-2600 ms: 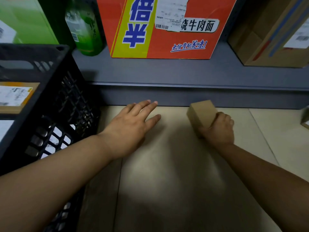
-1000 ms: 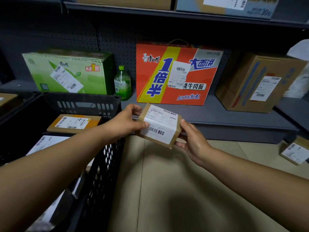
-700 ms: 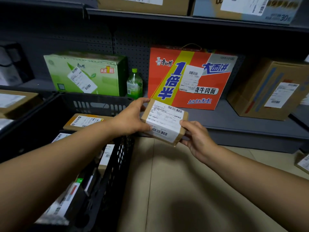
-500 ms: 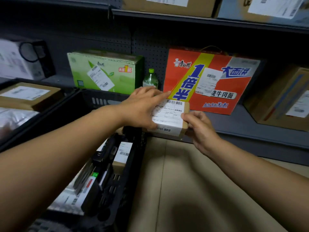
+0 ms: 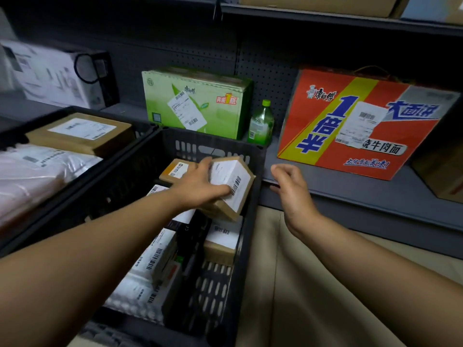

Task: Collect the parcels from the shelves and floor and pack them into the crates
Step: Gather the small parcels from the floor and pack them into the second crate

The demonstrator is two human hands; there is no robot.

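Setting: grey pegboard shelf [image 5: 350, 194] at twelve o'clock, carrying boxed goods.
Crate: black crate [image 5: 250, 196] on the floor, partly filled with labelled parcels.
Left hand [image 5: 198, 186]: grips the small brown parcel [image 5: 233, 186] over the crate's one-o'clock corner, label up, probably to set it inside.
Right hand [image 5: 290, 189]: empty, fingers loosely curled, apart at three o'clock beside the crate.

Matt cardboard parcel [image 5: 231, 189], slotted black plastic crate [image 5: 215, 146].

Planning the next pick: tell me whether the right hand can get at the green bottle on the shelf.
Probably yes. The right hand is open and holds nothing, and the green bottle stands uncovered at the shelf front, between the green carton and the red box.
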